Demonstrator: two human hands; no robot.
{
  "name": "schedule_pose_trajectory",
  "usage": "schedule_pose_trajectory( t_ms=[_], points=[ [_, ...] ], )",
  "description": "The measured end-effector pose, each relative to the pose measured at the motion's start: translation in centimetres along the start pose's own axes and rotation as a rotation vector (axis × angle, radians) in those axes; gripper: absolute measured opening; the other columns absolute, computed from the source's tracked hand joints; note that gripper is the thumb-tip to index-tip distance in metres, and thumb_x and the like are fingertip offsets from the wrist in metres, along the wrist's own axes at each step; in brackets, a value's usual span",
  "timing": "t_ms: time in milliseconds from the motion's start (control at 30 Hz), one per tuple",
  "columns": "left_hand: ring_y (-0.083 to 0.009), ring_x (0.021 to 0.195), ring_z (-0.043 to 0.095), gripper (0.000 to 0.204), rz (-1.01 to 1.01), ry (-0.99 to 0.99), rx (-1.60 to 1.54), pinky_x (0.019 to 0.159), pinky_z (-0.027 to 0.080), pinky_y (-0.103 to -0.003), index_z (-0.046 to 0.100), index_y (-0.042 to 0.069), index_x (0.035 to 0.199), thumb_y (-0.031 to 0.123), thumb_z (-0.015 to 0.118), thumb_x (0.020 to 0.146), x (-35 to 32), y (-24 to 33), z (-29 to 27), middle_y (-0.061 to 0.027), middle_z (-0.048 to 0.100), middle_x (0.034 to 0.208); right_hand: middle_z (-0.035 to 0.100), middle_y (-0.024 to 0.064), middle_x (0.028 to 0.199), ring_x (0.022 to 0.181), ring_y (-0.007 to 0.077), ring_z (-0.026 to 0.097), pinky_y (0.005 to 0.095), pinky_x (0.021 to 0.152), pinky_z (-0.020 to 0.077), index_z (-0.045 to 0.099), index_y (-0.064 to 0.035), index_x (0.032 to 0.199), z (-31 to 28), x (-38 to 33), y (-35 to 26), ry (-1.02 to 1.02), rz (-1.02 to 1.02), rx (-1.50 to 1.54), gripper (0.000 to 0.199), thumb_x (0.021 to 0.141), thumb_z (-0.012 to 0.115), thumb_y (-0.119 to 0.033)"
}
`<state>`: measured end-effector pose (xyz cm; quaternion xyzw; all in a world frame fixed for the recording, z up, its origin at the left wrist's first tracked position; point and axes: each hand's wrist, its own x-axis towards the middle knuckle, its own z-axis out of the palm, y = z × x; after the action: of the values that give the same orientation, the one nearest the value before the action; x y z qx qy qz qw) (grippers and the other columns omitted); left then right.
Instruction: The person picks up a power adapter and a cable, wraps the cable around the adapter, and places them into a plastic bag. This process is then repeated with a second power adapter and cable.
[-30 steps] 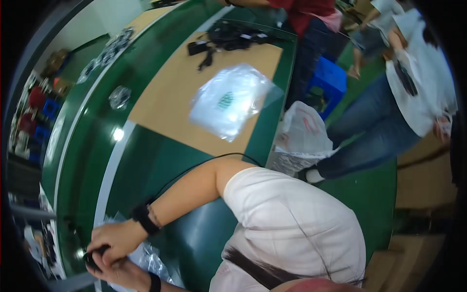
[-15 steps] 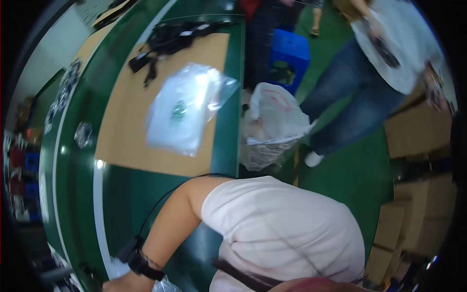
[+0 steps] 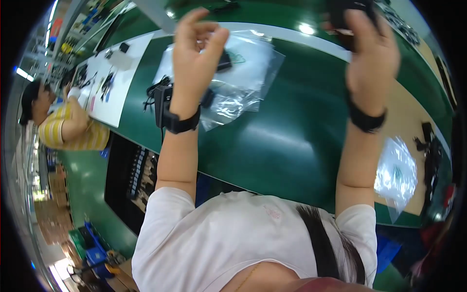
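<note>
My left hand (image 3: 197, 56) is raised over clear plastic bags (image 3: 260, 58), its fingers loosely curled and the thumb apart, with nothing seen in it. Behind that wrist, a black block like a power adapter (image 3: 224, 62) rests on the bags, and a bundle of black cable (image 3: 158, 91) lies to the left. Toward the far edge of the table, my right hand (image 3: 369, 61) is closed round a dark box-shaped object (image 3: 348, 17). Motion blurs this hand and its object, so the exact kind does not show. Both wrists wear black bands.
The green table (image 3: 272, 141) spreads before me. On the right, a brown board (image 3: 404, 117) carries another stack of plastic bags (image 3: 396, 170) and black cables (image 3: 430, 160). At the left, a person in a yellow striped top (image 3: 73, 129) sits by a white work surface (image 3: 127, 78).
My view has swung from the right side back to the table before me. Both forearms now reach forward, and a dark object is in my right hand, which was out of sight before.
</note>
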<state>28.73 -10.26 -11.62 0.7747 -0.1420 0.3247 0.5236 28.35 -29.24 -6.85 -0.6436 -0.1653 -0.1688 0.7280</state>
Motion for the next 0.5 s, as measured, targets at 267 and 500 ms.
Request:
schedule_pose_trajectory(
  t_ms=[267, 500],
  points=[
    [-0.0351, 0.088, 0.051, 0.053, -0.024, -0.396, 0.742, 0.072, 0.045, -0.041, 0.054, -0.005, 0.089, 0.039, 0.071, 0.065, -5.5, -2.9, 8.5, -0.0222, 0.051, 0.094, 0.06, 0.0165, 0.096, 0.083, 0.033, 0.057, 0.0373, 0.072, 0.0446, 0.057, -0.0045, 0.105, -12.0, 6.1, 0.7, 0.118, -1.144, -0.922, 0.035, 0.071, 0.06, -0.007],
    [-0.0247, 0.078, 0.057, 0.016, -0.011, -0.579, 0.882, 0.07, 0.044, -0.035, 0.065, 0.003, 0.071, 0.017, 0.059, 0.072, -5.8, -5.2, 10.7, -0.0111, 0.06, 0.073, 0.054, 0.0209, 0.096, 0.081, 0.0234, 0.057, 0.0271, 0.069, 0.0503, 0.045, 0.0135, 0.11, -6.5, 4.4, -1.8, 0.194, -0.453, 0.173, 0.057, 0.078, 0.064, -0.03]
  ],
)
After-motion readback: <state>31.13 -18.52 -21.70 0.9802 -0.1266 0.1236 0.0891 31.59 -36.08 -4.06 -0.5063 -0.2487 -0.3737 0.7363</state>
